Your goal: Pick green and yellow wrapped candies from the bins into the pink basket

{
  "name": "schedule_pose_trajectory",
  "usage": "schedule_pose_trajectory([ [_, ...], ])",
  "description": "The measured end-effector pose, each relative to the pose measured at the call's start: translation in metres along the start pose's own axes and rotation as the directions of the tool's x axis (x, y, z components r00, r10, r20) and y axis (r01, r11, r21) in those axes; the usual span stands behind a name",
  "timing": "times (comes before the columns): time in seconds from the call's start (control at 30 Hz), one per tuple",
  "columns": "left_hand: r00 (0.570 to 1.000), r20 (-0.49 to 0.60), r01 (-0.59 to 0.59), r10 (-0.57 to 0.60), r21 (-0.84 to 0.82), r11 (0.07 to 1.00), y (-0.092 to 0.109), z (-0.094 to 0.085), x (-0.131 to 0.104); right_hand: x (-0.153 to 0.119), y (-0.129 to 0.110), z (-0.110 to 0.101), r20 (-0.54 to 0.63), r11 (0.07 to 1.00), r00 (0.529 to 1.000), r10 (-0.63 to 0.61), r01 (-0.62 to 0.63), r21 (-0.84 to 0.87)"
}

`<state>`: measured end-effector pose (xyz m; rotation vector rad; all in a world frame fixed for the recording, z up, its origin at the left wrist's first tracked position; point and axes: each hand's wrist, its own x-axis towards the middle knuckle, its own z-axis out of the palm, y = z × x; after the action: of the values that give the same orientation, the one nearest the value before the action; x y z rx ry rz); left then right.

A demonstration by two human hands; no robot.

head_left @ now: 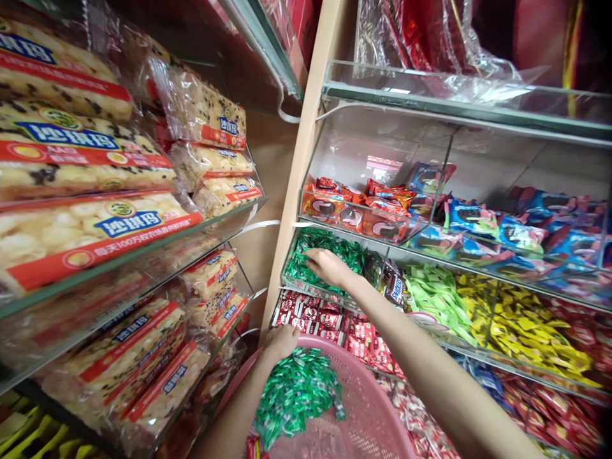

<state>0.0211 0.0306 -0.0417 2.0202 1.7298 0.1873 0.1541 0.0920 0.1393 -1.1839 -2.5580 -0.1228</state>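
Note:
My right hand (327,266) reaches into a clear shelf bin and touches the green-wrapped candies (351,250) piled there. Its fingers are bent and close together; whatever lies under them is hidden. Below it on the left, my left hand (283,342) is closed on the far rim of a pink plastic basket (377,389) with perforated sides. Inside the basket rests a heap of similar green-wrapped candies (301,389), mostly toward its left and far side. A small red-and-yellow packet (253,447) shows at the basket's lower left.
Packaged puffed-grain bars (95,223) fill glass shelves close on the left. Right of the green bin are Snickers packets (394,287), light green packets (435,296) and yellow packets (530,322). Clear shelf fronts (363,220) and a wooden post (291,191) border the reaching space.

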Motion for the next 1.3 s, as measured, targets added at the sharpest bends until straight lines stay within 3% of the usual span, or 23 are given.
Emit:
schedule_pose_trajectory([
  [0.1,1.000,-0.010,-0.015,0.015,0.002,1.000,-0.002,0.002,0.002,-0.001,-0.002,-0.008,-0.006,0.998,0.998,0.055,-0.055,-0.010],
  [0.3,1.000,-0.001,-0.005,0.005,0.018,1.000,-0.001,0.004,0.004,-0.015,0.006,-0.017,0.212,0.975,0.952,0.222,-0.218,-0.043],
  [0.6,1.000,-0.013,-0.019,0.019,0.022,1.000,-0.003,0.006,0.006,-0.014,0.012,0.001,0.182,0.937,0.920,0.347,-0.345,-0.045],
  [0.8,0.999,-0.020,-0.031,0.032,0.018,0.999,-0.003,0.005,0.005,-0.013,0.017,0.014,0.233,0.875,0.876,0.423,-0.462,0.148],
  [1.0,1.000,-0.010,-0.018,0.018,0.021,1.000,-0.003,0.006,0.006,-0.018,0.019,0.018,0.242,0.858,0.891,0.384,-0.441,0.263],
  [1.2,1.000,-0.003,-0.004,0.004,0.034,0.999,-0.004,0.007,0.007,-0.016,0.015,0.028,0.110,0.858,0.944,0.311,-0.329,0.394],
  [1.3,1.000,-0.010,-0.018,0.018,0.033,0.999,-0.004,0.008,0.008,-0.017,0.021,0.023,0.087,0.849,0.945,0.315,-0.322,0.419],
])
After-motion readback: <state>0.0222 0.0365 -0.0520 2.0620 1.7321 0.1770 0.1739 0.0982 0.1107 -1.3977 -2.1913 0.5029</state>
